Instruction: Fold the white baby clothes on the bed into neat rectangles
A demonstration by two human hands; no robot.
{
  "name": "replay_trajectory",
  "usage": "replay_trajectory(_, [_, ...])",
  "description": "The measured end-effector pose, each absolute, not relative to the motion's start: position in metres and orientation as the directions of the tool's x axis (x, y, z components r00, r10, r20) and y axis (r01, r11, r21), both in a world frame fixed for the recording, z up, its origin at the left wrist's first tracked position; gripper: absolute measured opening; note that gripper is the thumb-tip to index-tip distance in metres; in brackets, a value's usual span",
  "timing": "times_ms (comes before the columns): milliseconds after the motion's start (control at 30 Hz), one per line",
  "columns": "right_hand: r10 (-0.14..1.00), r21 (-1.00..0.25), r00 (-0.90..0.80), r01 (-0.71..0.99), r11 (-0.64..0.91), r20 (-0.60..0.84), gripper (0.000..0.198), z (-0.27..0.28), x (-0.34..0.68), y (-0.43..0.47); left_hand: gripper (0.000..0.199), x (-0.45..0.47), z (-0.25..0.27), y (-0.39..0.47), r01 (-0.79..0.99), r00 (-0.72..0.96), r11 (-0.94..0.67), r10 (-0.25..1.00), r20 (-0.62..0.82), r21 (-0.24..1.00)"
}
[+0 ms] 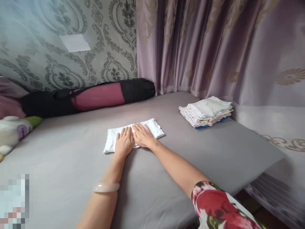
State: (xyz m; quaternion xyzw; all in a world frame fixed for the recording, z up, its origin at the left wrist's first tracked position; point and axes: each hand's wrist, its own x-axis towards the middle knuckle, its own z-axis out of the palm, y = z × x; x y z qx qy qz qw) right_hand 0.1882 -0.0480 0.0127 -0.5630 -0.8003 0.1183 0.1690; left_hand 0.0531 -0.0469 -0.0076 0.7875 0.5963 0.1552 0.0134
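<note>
A white cloth, folded into a long rectangle, lies on the grey bed sheet. My left hand presses flat on its middle, fingers stretched out and pointing away from me. Close beside it, my right hand also rests flat on the cloth with the fingers extended. The two hands nearly touch. Part of the cloth is hidden beneath them, while its left and right ends show. A small tag sticks out at the right end.
To the right, a stack of folded cloths sits near the curtain. A long black and dark pink bag lies along the wall. At the left edge is a plush toy. The bed's edge drops off at the lower right.
</note>
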Motion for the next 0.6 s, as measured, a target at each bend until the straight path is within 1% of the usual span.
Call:
replay_trajectory(133, [0.942,-0.401,-0.313,0.853,0.334,0.117,0.055,0.015,0.189,-0.047,0.051,0.052,-0.006,-0.048,0.929,0.25,-0.306,0.933,0.258,0.207])
replay_trajectory(233, [0.95,-0.417,-0.295,0.854,0.312,0.106,0.055,0.02,0.192,-0.047,0.051,0.052,-0.004,-0.049,0.929,0.23,-0.314,0.906,0.355,0.198])
replay_trajectory(300, [0.959,-0.404,-0.25,0.87,0.284,0.137,0.055,0.022,0.196,-0.047,0.052,0.053,-0.002,-0.051,0.937,0.192,-0.293,0.885,0.423,0.188])
replay_trajectory(333, [0.962,-0.395,-0.227,0.879,0.268,0.148,0.055,0.022,0.197,-0.047,0.053,0.053,-0.002,-0.051,0.944,0.176,-0.276,0.885,0.431,0.182])
replay_trajectory(400, [0.969,-0.386,-0.207,0.89,0.244,0.136,0.055,0.021,0.2,-0.047,0.055,0.054,-0.002,-0.053,0.955,0.17,-0.245,0.914,0.367,0.168])
replay_trajectory(500, [0.975,-0.381,-0.207,0.897,0.224,0.085,0.057,0.016,0.202,-0.048,0.058,0.056,-0.002,-0.054,0.966,0.184,-0.215,0.962,0.201,0.146])
replay_trajectory(600, [0.977,-0.372,-0.202,0.903,0.213,0.07,0.058,0.013,0.201,-0.047,0.059,0.056,-0.001,-0.054,0.972,0.181,-0.2,0.972,0.15,0.12])
